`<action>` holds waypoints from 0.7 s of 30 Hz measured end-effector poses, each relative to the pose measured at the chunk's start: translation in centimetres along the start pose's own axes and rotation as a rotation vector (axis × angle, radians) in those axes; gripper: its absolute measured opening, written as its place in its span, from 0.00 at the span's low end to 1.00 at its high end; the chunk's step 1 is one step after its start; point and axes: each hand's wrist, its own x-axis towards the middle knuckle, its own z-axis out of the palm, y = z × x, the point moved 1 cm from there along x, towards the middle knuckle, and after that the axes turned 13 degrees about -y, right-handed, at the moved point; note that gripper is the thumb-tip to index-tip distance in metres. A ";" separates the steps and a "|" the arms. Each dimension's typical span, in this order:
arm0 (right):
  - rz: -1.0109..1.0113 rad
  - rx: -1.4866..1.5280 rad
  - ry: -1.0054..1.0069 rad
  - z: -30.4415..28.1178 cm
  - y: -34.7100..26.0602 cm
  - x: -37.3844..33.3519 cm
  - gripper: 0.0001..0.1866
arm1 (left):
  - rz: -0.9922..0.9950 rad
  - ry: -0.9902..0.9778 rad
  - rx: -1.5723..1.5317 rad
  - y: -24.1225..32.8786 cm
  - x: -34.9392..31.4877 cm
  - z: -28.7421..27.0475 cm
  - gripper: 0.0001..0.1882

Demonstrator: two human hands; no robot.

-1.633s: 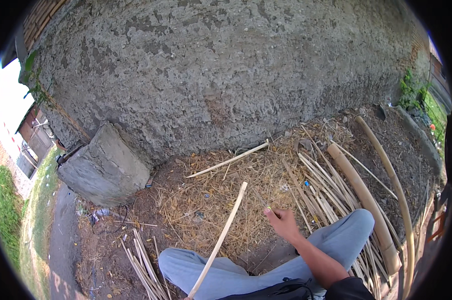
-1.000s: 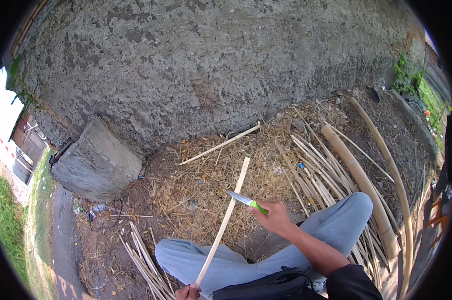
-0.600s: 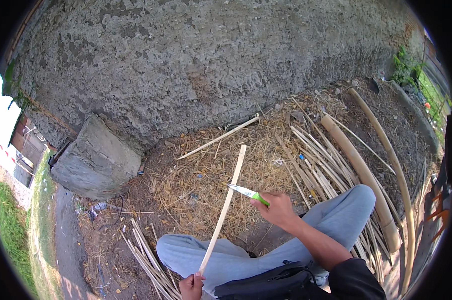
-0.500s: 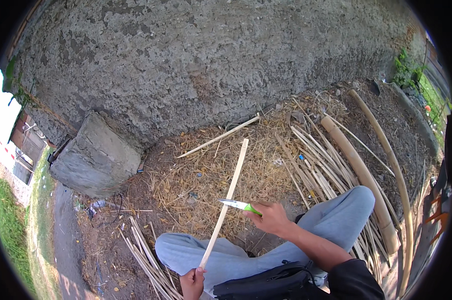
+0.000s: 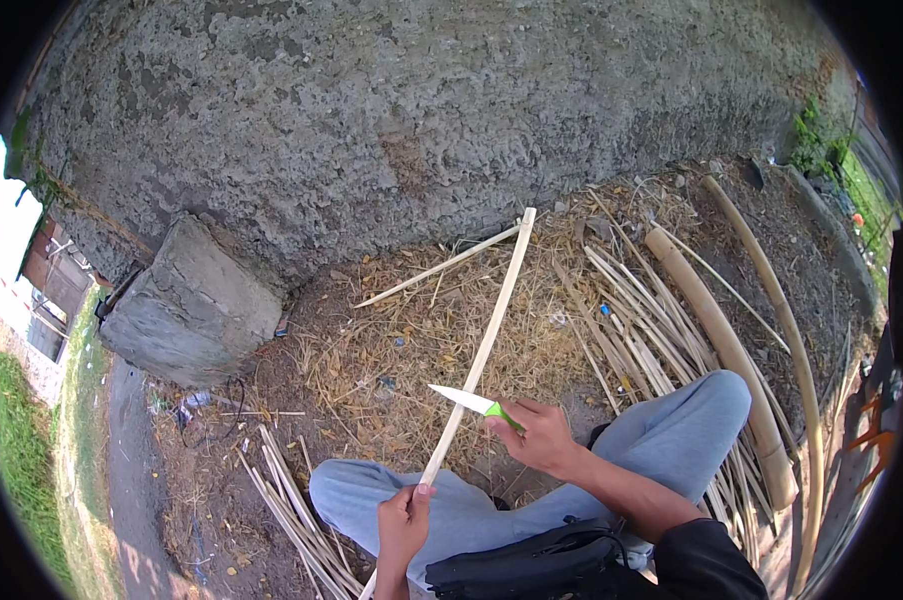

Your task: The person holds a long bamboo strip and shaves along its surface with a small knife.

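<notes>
Evidently, a long pale strip (image 5: 493,325) is being worked with a knife (image 5: 476,406), both over the near middle of the scene. The strip is slanted from the near left, out to the far side, and its near part is gripped between the thumb and fingers of the left hand (image 5: 404,515). The knife's green handle is clasped in the right hand (image 5: 539,437), with the blade laid across the strip, pointed left; whether the edge is biting cannot be told.

For good work here, the blade would best be held at a shallow angle and drawn with light, even pressure. The left fingers should be kept clear of the edge, and the strip held firmly so that it is not twisted. Strokes are probably best directed away from the crossed legs (image 5: 661,425).

As for containers, what seems to be a black bag (image 5: 531,562) is carried at the lap, on the near side; its contents cannot be seen.
</notes>
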 end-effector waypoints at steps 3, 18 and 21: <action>0.035 -0.080 -0.001 -1.6 -0.1 0.3 0.18 | -0.006 0.003 0.079 0.2 1.4 0.0 0.16; 0.096 -0.131 0.010 -2.8 -0.2 0.5 0.17 | 0.157 0.091 0.030 2.3 3.3 0.7 0.11; -0.114 -0.085 -0.050 -1.5 -1.0 -0.3 0.15 | 0.168 0.097 -0.018 2.2 3.5 1.0 0.11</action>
